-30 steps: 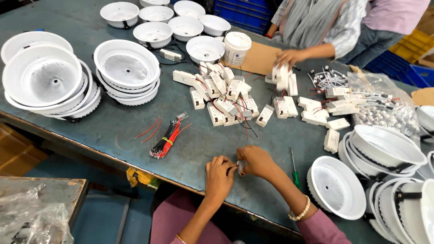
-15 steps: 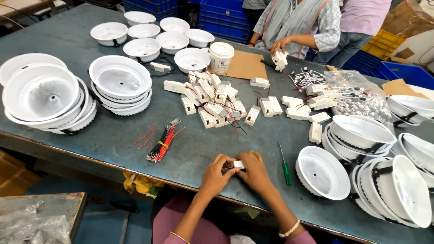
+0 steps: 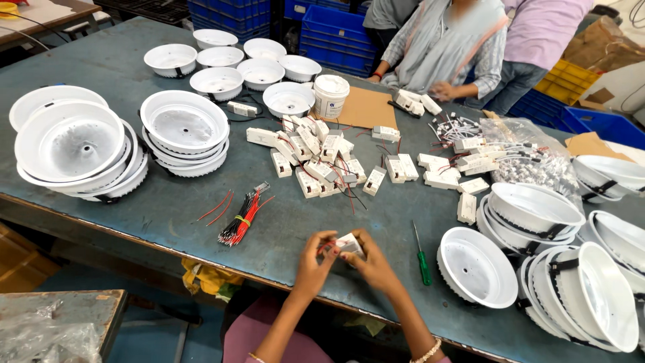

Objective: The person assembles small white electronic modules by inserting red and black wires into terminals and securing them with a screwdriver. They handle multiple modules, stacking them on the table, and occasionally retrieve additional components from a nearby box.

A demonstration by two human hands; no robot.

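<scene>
Both my hands meet over the near edge of the grey-blue table [image 3: 134, 202]. My left hand [image 3: 316, 259] and my right hand [image 3: 373, 262] together hold a small white rectangular box [image 3: 350, 245] with thin red wires at its left end. A bundle of red and black wires [image 3: 242, 220] lies to the left of my hands. A green-handled screwdriver [image 3: 422, 258] lies just to the right of them. A heap of the same white boxes [image 3: 322, 161] sits further out at mid-table.
Stacks of white round lamp housings stand at the left [image 3: 74, 151], at centre-left [image 3: 185, 131], at the right [image 3: 537, 208] and in a far row [image 3: 218, 82]. A white tub [image 3: 331, 95] rests on cardboard. Two other people work across the table [image 3: 443, 60]. Blue crates [image 3: 336, 30] stand behind.
The view has shifted slightly. My hands stay at the near edge, still working the small white box between their fingers.
</scene>
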